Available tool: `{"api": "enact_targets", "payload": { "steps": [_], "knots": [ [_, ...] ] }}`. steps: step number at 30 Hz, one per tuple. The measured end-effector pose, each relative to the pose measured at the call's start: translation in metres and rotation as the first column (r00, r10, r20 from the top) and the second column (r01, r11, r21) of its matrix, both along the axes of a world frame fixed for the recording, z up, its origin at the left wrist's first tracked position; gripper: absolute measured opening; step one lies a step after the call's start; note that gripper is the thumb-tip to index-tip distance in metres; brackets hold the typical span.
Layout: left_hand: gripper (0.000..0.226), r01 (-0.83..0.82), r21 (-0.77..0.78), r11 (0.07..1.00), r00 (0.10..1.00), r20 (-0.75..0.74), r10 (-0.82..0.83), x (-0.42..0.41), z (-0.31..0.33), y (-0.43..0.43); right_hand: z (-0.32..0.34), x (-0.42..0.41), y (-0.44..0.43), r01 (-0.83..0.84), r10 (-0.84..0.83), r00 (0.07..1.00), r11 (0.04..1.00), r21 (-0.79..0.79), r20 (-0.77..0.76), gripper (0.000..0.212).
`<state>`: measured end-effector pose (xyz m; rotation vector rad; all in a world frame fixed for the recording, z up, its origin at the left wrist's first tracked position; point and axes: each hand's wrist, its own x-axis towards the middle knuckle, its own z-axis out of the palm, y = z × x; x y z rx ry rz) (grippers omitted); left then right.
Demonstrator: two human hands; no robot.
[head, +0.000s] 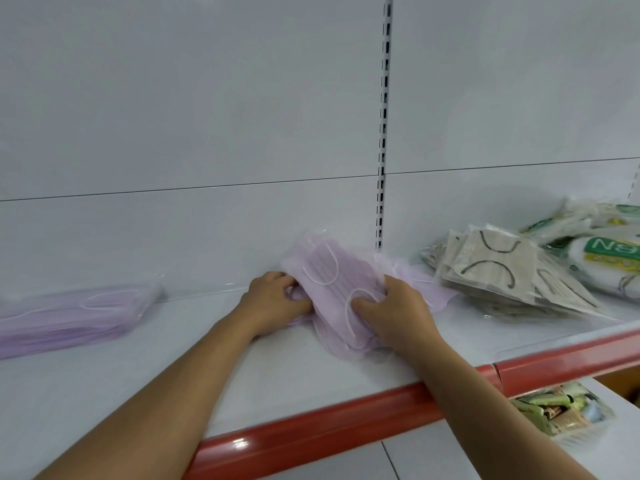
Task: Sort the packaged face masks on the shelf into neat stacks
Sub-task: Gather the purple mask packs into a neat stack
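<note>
Both hands hold a loose bundle of lilac pleated face masks in clear plastic packets point(332, 271) near the middle of the white metal shelf point(207, 375), close to its back edge. The left hand point(277, 299) curls its fingers into the bundle's left side, and the right hand point(391, 313) grips its front right. A flat stack of lilac masks point(69, 317) lies at the shelf's left end, and a heap of grey-beige mask packets point(502, 271) lies toward the right end

White back panels point(194, 116) meet at a thin horizontal seam point(173, 190), split by a slotted metal upright point(383, 133). A glossy red price rail point(311, 434) runs across the front. Below, at right, a clear bundle of green and brown packets point(561, 414) lies on a white lower shelf point(433, 459).
</note>
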<state>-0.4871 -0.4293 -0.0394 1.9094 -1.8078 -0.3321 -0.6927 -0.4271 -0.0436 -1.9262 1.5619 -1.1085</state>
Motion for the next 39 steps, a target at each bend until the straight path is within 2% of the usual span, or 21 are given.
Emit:
{"api": "enact_targets", "payload": {
  "steps": [2, 5, 7, 8, 10, 12, 13, 17, 19, 22, 24, 26, 29, 32, 35, 37, 39],
  "knots": [
    [0.074, 0.039, -0.059, 0.997, 0.995, -0.089, -0.044, -0.002, 0.0, 0.0, -0.001, 0.0, -0.001, -0.003, 0.003, 1.0, 1.0, 0.005, 0.003, 0.021],
    [0.073, 0.062, -0.256, 0.965, 0.984, -0.147, -0.102, -0.007, 0.003, -0.002, -0.001, -0.002, -0.001, 0.0, 0.001, 0.998, 1.0, -0.009, 0.067, 0.012],
    [0.057, 0.067, -0.352, 0.934, 0.964, -0.218, -0.152, -0.012, 0.007, -0.003, 0.001, -0.003, 0.0, 0.003, 0.002, 0.99, 0.999, -0.035, 0.139, 0.014],
    [0.041, 0.055, -0.351, 0.935, 0.926, -0.332, -0.18, -0.016, 0.011, -0.001, 0.001, -0.003, 0.0, 0.005, 0.003, 0.985, 0.999, -0.046, 0.17, 0.016],
    [0.023, 0.086, -0.269, 0.959, 0.753, -0.613, -0.239, -0.023, 0.018, 0.004, 0.001, -0.003, 0.001, 0.008, 0.007, 0.978, 0.998, -0.07, 0.209, 0.019],
    [0.032, 0.15, -0.204, 0.967, 0.543, -0.801, -0.253, -0.026, 0.02, 0.007, 0.002, -0.002, 0.002, -0.004, 0.024, 0.975, 0.996, -0.088, 0.219, 0.02],
    [0.036, 0.151, -0.187, 0.971, 0.48, -0.845, -0.237, -0.028, 0.02, 0.009, 0.002, -0.002, 0.003, -0.021, 0.041, 0.976, 0.995, -0.097, 0.214, 0.023],
    [0.03, -0.029, -0.147, 0.989, 0.396, -0.91, -0.124, -0.032, 0.021, 0.008, -0.001, 0.001, 0.0, -0.081, 0.1, 0.981, 0.99, -0.119, 0.166, 0.036],
    [0.032, -0.035, -0.13, 0.991, 0.333, -0.936, -0.111, -0.031, 0.023, 0.012, -0.002, 0.001, -0.002, -0.087, 0.112, 0.982, 0.983, -0.164, 0.154, 0.044],
    [0.036, -0.002, -0.131, 0.991, 0.199, -0.972, -0.128, -0.025, 0.029, 0.023, 0.004, -0.002, 0.003, -0.121, 0.161, 0.935, 0.982, -0.144, 0.315, 0.079],
    [0.023, 0.001, -0.142, 0.99, 0.089, -0.986, -0.142, -0.016, 0.036, 0.034, 0.01, -0.002, 0.009, -0.175, 0.214, 0.89, 0.976, -0.132, 0.403, 0.103],
    [0.016, -0.002, -0.166, 0.986, 0.022, -0.986, -0.166, -0.001, 0.042, 0.047, 0.018, 0.002, 0.017, -0.239, 0.272, 0.815, 0.962, -0.13, 0.512, 0.108],
    [0.014, -0.03, -0.222, 0.974, -0.017, -0.975, -0.223, 0.027, 0.044, 0.069, 0.03, 0.016, 0.03, -0.372, 0.339, 0.67, 0.923, -0.096, 0.66, 0.114],
    [0.012, -0.07, -0.248, 0.966, -0.105, -0.961, -0.255, 0.058, 0.046, 0.092, 0.031, 0.055, 0.044, -0.51, 0.382, 0.589, 0.859, -0.039, 0.712, 0.115],
    [0.016, -0.092, -0.275, 0.957, -0.123, -0.951, -0.285, 0.084, 0.046, 0.114, 0.028, 0.109, 0.055, -0.635, 0.424, 0.461, 0.772, -0.045, 0.78, 0.11],
    [0.02, -0.106, -0.279, 0.954, -0.108, -0.951, -0.29, 0.107, 0.043, 0.127, 0.028, 0.141, 0.063, -0.678, 0.459, 0.375, 0.729, -0.1, 0.806, 0.095],
    [0.026, -0.102, -0.272, 0.957, -0.079, -0.957, -0.28, 0.132, 0.042, 0.139, 0.029, 0.163, 0.07, -0.665, 0.489, 0.35, 0.73, -0.155, 0.799, 0.065]
  ]
}}
